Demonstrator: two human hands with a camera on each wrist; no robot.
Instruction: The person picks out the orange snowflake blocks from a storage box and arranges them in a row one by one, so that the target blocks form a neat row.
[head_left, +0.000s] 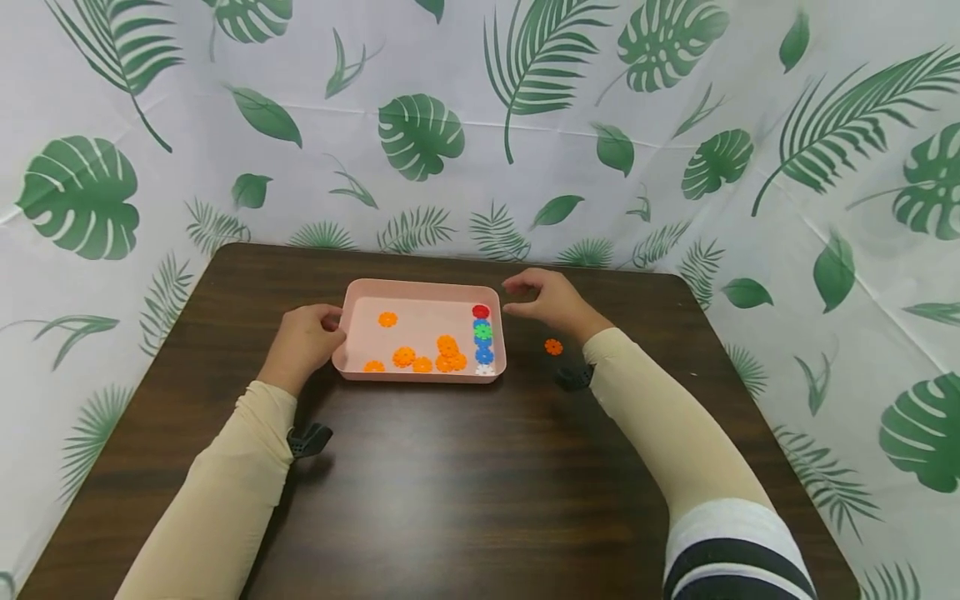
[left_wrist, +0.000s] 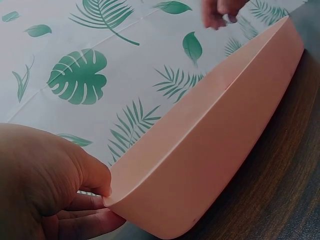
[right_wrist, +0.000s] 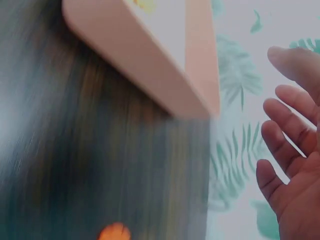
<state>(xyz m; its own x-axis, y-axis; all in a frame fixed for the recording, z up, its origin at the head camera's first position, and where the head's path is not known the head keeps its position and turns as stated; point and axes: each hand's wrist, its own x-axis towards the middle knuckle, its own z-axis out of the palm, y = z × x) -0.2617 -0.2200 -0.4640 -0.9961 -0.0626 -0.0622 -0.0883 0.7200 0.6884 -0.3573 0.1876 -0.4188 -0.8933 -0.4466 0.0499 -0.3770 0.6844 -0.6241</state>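
1. I see my left hand [head_left: 303,343] gripping the left rim of the pink tray [head_left: 420,288], thumb over the edge and fingers beneath it in the left wrist view.
2. My right hand [head_left: 551,302] hovers at the tray's 2 o'clock corner, fingers spread and relaxed, holding nothing and not touching the tray.
3. The tray sits mid-table [head_left: 450,467]; orange discs [head_left: 420,357] lie inside, with a mixed-colour stack [head_left: 482,337] along its right wall.
4. One loose orange disc [head_left: 553,347] lies on the wood at the tray's 3 o'clock.

No text, label, brand or number can be read anywhere; the backdrop cloth [head_left: 480,125] carries only leaf prints.
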